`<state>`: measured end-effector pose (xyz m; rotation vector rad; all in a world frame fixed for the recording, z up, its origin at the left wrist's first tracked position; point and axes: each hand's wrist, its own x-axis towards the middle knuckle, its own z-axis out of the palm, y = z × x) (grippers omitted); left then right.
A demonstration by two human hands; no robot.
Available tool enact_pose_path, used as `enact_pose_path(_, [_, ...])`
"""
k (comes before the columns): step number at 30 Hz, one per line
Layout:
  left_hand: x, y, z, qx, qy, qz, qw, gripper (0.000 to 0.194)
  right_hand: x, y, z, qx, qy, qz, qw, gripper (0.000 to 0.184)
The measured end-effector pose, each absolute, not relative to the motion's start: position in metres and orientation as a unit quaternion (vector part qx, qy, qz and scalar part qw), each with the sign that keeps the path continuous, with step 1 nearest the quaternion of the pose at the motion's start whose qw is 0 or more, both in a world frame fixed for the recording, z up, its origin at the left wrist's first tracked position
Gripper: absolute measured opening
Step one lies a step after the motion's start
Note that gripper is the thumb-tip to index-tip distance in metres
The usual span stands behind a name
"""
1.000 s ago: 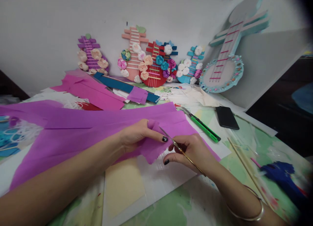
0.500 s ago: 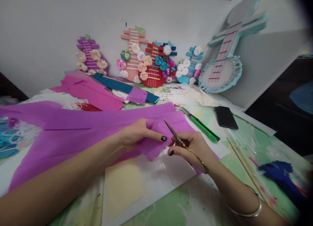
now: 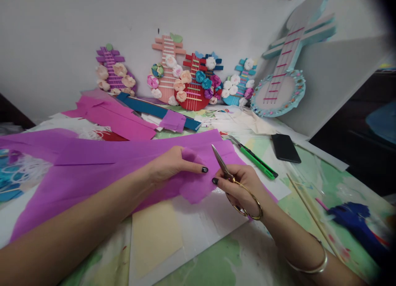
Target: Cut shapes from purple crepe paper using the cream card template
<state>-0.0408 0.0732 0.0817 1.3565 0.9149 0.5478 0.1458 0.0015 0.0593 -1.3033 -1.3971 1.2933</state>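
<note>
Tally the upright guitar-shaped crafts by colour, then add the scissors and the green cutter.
Purple craft: 1
Peach craft: 1
Red craft: 1
Dark blue craft: 1
Turquoise craft: 1
White-and-aqua craft: 1
Scissors: 1
Green cutter: 1
Total: 8

A mottled green table [image 3: 213, 261] carries a white board [image 3: 210, 228] and flat black slab [image 3: 286, 148].

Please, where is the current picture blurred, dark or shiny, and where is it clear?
Head view: the blue tool at the right is blurred; head view: the top right corner is nearly black; head view: pale glare shows on the white sheet partly under the purple paper; head view: the scissors in the right hand look fairly sharp.
</note>
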Motion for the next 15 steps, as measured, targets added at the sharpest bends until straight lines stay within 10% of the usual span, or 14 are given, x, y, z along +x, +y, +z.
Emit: enact_pose_path(15, [-0.052,0.078,0.099,0.592,0.454,0.23,0.625,0.016,0.154,-0.001,0.067,-0.482,-0.683,0.406,0.37,0.028])
